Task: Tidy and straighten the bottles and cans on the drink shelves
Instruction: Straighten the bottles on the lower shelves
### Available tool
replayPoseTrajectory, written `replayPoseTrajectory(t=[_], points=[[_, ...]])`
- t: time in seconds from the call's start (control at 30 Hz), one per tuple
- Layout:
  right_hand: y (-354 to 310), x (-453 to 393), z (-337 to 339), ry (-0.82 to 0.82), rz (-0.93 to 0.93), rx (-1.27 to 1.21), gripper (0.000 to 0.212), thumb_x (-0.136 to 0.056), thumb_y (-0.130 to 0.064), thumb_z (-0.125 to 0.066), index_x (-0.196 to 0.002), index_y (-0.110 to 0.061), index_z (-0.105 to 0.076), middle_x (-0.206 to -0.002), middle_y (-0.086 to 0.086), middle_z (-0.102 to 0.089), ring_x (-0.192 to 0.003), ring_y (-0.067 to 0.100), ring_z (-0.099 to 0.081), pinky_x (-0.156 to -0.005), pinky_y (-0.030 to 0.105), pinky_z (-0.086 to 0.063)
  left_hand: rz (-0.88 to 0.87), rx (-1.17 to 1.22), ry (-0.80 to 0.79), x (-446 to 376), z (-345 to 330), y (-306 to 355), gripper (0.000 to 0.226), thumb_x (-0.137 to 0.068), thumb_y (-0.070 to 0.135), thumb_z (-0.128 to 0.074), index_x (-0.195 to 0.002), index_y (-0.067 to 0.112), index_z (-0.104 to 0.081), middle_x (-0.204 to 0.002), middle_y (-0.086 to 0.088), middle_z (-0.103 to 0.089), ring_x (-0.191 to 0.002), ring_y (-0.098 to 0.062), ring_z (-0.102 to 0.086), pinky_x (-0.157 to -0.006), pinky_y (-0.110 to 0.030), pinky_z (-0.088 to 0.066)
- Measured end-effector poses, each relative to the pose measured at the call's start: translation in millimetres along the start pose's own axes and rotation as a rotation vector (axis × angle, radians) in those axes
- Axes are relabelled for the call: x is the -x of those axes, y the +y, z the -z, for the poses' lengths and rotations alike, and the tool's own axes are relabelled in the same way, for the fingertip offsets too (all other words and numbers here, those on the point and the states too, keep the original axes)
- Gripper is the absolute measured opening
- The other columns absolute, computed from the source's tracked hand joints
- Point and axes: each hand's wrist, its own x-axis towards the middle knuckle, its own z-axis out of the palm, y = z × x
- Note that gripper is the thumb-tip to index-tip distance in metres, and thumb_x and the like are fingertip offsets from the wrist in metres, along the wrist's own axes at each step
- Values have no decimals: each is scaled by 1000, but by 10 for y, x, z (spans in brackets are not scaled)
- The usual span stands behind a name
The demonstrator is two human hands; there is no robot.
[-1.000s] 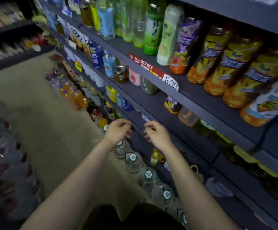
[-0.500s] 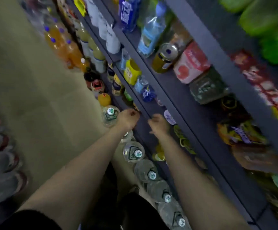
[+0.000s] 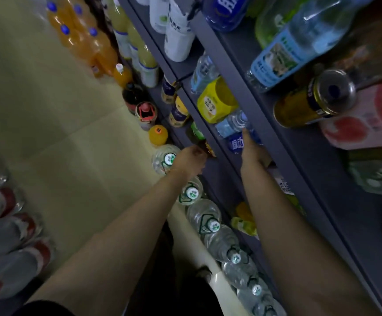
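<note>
Your left hand (image 3: pixel 189 159) was curled, its grip pinching the end of a dark bottle with a green label (image 3: pixel 198 135) that lay on the lower shelf (image 3: pixel 217 179). Your right hand (image 3: pixel 252 152) reached into the shelf above, fingers stretched forward, the fingertips touching a small clear water bottle with a blue label (image 3: pixel 232 124); how far that grip was spread could not be told. Just beside the water bottle stood a yellow carton (image 3: pixel 216 101). One shelf higher, a gold can (image 3: pixel 313 99) lay on its side next to a tall blue-labelled bottle (image 3: pixel 299 46). On the floor (image 3: pixel 48 110) along the shelf foot ran a row of large water jugs (image 3: pixel 205 218), near your left forearm.
</note>
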Motion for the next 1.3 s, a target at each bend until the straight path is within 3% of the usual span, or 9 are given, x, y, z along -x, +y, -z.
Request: replayPoseTrajectory(t=[0.3,0.4,0.5,0.67,0.8,0.93,1.13,1.23,1.3], points=[[447,333,313,84,122,-73,82,-69,-52,-82,-133,-8,-56,-134,8,-61,-118,25,-60,-97,32,-50,-246,-366,-36,356,-210,108,12,-82,23,-63,-93,17,-64,-107,-19,-65,-107,-35,-60,-88,-42,-48],[920,217,402,-5,192,-116,94,-41,-63,-83,-123,-21,-62,-114,-3,-70,-97,16,-70,-81,46,-60,-386,-665,-45,604,-296,72,69,-75,30,-76,-137,20,-47,-136,-9,-50,-128,-28,-44,-103,-38,-38],[1104,704,692,-126,201,-171,82,-42,-60,-81,-114,-24,-67,-105,-5,-73,-92,14,-71,-79,48,-60,-473,-815,-91,1056,-438,-11,87,-69,37,-81,-143,22,-38,-142,-6,-46,-132,-27,-43,-109,-45,-33],[1513,1500,1640,-258,329,-275,27,-75,-35,-84,-96,-24,-71,-91,-6,-73,-83,11,-71,-74,39,-61,-524,-740,-75,2070,-831,-203,66,-57,48,-84,-106,21,-48,-108,-3,-62,-99,-26,-60,-76,-34,-47],[1943,2070,2788,-334,460,-359,33,-90,-48,-64,-91,-15,-69,-76,1,-70,-61,11,-63,-52,28,-53,-583,-242,-60,3194,-1410,-410,54,-63,33,-88,-107,18,-62,-103,0,-74,-93,-17,-69,-86,-38,-56],[2336,2732,3982,-400,565,-484,53,-99,-57,-38,-83,-18,-70,-68,-2,-69,-58,12,-61,-56,25,-46,-485,357,-474,4445,-2080,-476,62,-71,47,-81,-117,9,-64,-124,-25,-63,-108,-38,-62,-99,-58,-48],[2902,3671,5794,-300,989,-419,21,-87,-38,-71,-101,-24,-63,-91,-8,-68,-75,-6,-62,-74,20,-51,-797,321,-553,6179,-3082,-353,61,-73,41,-77,-122,8,-60,-112,-19,-67,-93,-32,-67,-86,-46,-55],[3150,3893,6371,-176,1123,-319,45,-78,-12,-82,-113,-16,-54,-95,-13,-64,-76,-15,-61,-72,8,-47,-953,223,-552,6679,-3505,-357,62,-72,16,-80,-128,9,-56,-118,-17,-69,-105,-34,-66,-92,-49,-55],[3303,3898,6645,-19,1134,-285,57,-69,-23,-86,-116,-24,-54,-107,-9,-67,-92,-5,-65,-84,24,-54,-1029,148,-563,6924,-3822,-400,63,-66,9,-80,-124,15,-56,-114,-10,-72,-104,-28,-68,-91,-43,-55]])
